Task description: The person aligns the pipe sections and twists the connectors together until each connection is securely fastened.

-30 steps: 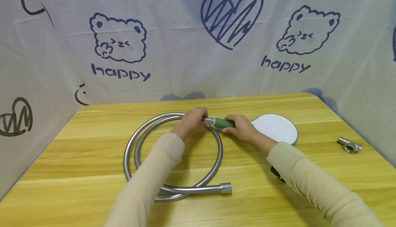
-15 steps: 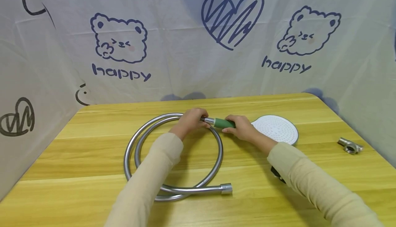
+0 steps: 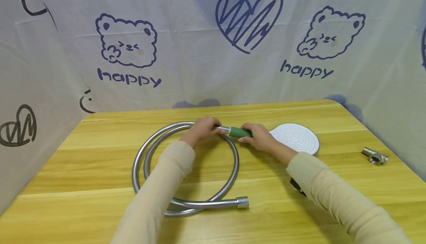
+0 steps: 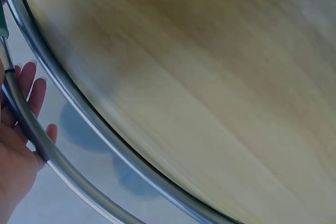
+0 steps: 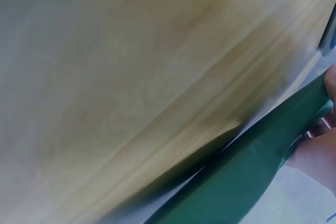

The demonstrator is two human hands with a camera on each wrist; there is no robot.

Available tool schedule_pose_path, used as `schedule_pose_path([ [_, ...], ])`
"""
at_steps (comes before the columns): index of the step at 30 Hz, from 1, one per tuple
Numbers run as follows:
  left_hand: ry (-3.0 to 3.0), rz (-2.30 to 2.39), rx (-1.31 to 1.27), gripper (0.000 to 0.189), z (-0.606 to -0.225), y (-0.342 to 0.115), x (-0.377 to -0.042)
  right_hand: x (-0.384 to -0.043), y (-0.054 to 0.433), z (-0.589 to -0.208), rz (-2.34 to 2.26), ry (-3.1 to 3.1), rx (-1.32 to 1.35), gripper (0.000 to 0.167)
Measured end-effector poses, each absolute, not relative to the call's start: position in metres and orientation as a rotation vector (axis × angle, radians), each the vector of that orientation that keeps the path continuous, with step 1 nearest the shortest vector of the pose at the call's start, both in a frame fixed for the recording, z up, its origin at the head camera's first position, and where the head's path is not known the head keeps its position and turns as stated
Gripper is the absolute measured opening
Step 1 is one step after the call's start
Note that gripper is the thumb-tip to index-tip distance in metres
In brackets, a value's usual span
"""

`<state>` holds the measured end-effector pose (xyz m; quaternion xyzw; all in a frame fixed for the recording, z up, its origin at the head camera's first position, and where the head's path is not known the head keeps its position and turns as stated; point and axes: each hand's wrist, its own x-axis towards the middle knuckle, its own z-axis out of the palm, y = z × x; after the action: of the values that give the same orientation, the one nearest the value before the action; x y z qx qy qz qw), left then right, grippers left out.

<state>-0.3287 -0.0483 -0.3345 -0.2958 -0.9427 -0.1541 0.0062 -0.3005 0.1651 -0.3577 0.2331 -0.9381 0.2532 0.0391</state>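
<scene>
Near the back of the wooden table, my right hand (image 3: 261, 136) grips the green handle (image 3: 240, 132) of a shower head (image 3: 296, 138), whose white spray face is turned up. At the handle's tip, the metal connector (image 3: 223, 129) of a coiled shower hose (image 3: 236, 162) meets it end to end. Just left of that joint, my left hand (image 3: 203, 127) holds the hose. In the left wrist view, the hose crosses the left hand's palm (image 4: 16, 153) and its fingers show beyond it. The right wrist view has the handle's green back (image 5: 231, 177) with right-hand fingers at its far end.
The hose's other end, a wider metal nut (image 3: 243, 202), lies toward the front. A small metal fitting (image 3: 375, 156) rests near the table's right edge. White cloth (image 3: 186, 59) with drawings surrounds the back and sides.
My left hand has slid slightly left along the hose, away from the handle. The right hand and shower head stay about where they were.
</scene>
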Motion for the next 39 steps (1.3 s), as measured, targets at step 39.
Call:
schedule_pose_path([
  [39, -2.947, -0.476, -0.922, 0.026, -0.338, -0.0453, -0.3269, -0.3019, 0.1671, -0.3593, 0.786, -2.846, 0.758, 0.033],
])
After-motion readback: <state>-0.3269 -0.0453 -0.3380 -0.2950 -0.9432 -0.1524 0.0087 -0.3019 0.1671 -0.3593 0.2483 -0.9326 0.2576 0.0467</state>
